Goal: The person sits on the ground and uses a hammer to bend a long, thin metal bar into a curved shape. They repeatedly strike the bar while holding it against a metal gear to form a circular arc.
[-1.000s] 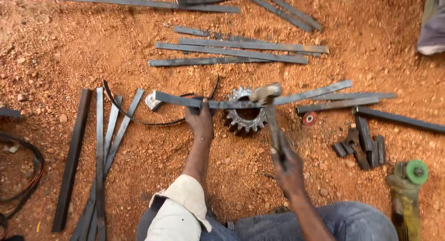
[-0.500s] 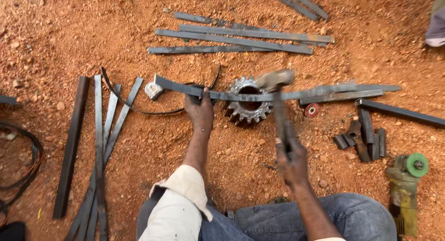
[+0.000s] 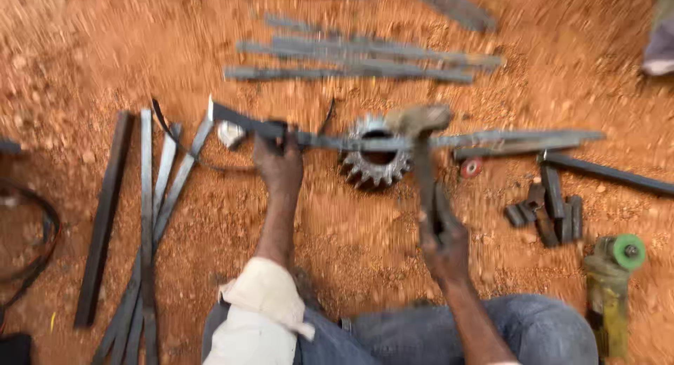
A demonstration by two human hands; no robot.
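Gripping the long grey flat steel bar (image 3: 393, 140) with my left hand (image 3: 279, 165), fingers closed, I keep it flat across the toothed steel gear (image 3: 375, 161); right hand (image 3: 444, 242) clenches the wooden-handled hammer (image 3: 421, 123), striking squarely above the gear.

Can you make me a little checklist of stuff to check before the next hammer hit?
1. Left hand gripping the flat metal bar: ok.
2. Right hand closed on the hammer handle: ok.
3. Bar lying across the toothed gear: ok.
4. Hammer head over the bar at the gear: ok.
5. Left fingers away from the hammer head: ok, they sit on the other side of the gear.
6. Exact spot where the head lands: cannot tell, picture is blurred.
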